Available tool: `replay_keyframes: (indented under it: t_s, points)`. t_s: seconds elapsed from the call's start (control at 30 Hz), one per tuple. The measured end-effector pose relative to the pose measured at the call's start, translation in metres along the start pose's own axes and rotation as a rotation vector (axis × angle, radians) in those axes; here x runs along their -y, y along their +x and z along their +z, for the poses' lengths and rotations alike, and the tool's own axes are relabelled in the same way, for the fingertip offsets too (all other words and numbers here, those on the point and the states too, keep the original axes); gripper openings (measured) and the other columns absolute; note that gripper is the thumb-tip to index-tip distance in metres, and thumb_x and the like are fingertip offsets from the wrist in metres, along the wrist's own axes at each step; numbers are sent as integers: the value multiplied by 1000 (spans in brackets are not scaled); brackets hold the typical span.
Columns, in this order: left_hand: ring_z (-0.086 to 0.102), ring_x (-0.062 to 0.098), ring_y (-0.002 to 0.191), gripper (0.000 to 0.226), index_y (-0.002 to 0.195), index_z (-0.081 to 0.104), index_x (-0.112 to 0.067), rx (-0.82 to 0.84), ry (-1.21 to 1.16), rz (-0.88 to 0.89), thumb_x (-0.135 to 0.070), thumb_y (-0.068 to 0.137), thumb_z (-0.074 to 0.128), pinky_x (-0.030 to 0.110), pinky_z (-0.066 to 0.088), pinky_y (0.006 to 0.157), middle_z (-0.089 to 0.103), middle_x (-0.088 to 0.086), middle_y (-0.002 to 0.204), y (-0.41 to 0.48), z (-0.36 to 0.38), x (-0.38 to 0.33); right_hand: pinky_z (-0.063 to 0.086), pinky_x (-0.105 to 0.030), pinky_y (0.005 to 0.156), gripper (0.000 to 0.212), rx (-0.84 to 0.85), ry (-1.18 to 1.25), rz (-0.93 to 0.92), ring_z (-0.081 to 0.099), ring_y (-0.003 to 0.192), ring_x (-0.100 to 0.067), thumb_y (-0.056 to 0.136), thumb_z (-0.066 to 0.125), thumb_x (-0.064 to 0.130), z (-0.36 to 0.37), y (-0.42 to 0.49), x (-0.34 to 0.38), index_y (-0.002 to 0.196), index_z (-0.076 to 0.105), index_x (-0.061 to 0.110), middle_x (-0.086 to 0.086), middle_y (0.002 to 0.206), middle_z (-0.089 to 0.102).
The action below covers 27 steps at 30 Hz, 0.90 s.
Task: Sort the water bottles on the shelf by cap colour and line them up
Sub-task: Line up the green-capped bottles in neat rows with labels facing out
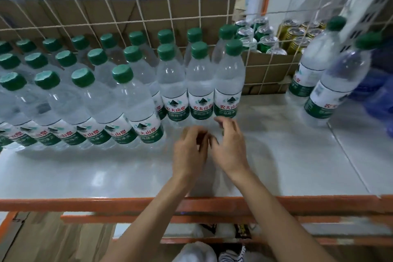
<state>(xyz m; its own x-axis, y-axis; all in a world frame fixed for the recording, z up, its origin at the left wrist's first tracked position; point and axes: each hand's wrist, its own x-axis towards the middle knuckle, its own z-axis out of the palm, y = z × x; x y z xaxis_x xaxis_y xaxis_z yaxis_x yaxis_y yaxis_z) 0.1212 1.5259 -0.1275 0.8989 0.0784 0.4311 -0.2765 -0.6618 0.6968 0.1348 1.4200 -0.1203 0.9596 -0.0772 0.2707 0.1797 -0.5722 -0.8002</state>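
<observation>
Several green-capped water bottles (136, 100) stand in rows on the white shelf (276, 155), from the left edge to the middle. The rightmost bottle of the middle row (228, 83) stands just beyond my hands. Two more green-capped bottles (331, 83) stand apart at the right. My left hand (190, 151) and my right hand (229, 147) hover side by side just in front of the rows, fingers loosely curled, holding nothing. Both are slightly blurred.
A white wire grid (170, 21) backs the shelf, with brown cardboard behind it. A cardboard box of green and gold cans (276, 40) sits behind the grid at right. Blue objects (378, 95) lie at the far right. An orange rail (85, 204) edges the shelf front.
</observation>
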Motion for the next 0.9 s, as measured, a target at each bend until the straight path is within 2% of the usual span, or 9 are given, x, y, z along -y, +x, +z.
replay_keyframes:
  t_s: [0.1,0.2,0.33,0.4,0.47,0.53,0.63,0.77,0.9]
  points:
    - [63,22,81,17,101,63,-11,122,-23,93,-10,85,58,29,47,70,67,6,92,9,43,-30,43,-30,93,39,-159,-38,96,53,109,-26,80,66,4,-43,6,-26,118,55,5,-12,115,54]
    - [63,27,98,33,117,58,-9,254,-55,133,-10,85,61,34,49,80,65,9,110,19,87,-68,42,-32,93,37,-310,-71,156,52,109,-28,82,62,2,-84,11,-54,118,55,5,-14,115,54]
    - [50,25,122,53,137,40,-9,423,-73,59,-20,89,61,31,40,96,52,10,134,37,139,-111,44,-35,90,37,-492,-118,211,51,107,-29,81,63,2,-129,15,-84,116,50,3,-15,116,50]
    - [45,24,126,63,141,34,-12,492,-83,-32,-24,87,64,30,37,99,47,9,139,46,160,-124,42,-28,87,40,-550,-102,246,51,107,-30,79,63,-2,-146,20,-100,115,46,0,-18,118,46]
    - [47,22,124,65,138,37,-14,517,-137,-84,-26,82,69,26,38,92,51,7,136,53,177,-134,42,-29,92,44,-504,-49,315,49,113,-31,80,59,-4,-158,29,-114,120,41,-2,-20,124,43]
    - [52,23,118,59,131,42,-14,522,-177,-99,-25,80,71,22,35,83,56,6,130,58,189,-141,42,-39,99,49,-389,0,374,47,120,-33,81,54,-2,-164,40,-125,127,36,1,-19,130,44]
    - [57,25,110,50,126,44,-14,498,-178,-115,-22,83,68,23,36,78,60,7,124,60,196,-141,42,-34,98,50,-264,-8,429,50,119,-28,84,53,4,-171,51,-133,131,38,10,-13,129,52]
    - [56,24,112,59,132,43,-16,477,-145,-75,-24,81,72,31,45,87,58,5,128,56,192,-129,48,-42,92,53,-173,-126,372,56,108,-31,80,68,18,-181,55,-135,129,47,14,-15,118,56]
    - [53,25,117,60,133,41,-12,480,-75,-52,-26,83,70,33,44,91,56,7,131,48,171,-113,49,-34,92,58,-89,-142,280,57,107,-24,76,75,22,-174,48,-126,128,51,17,-11,118,57]
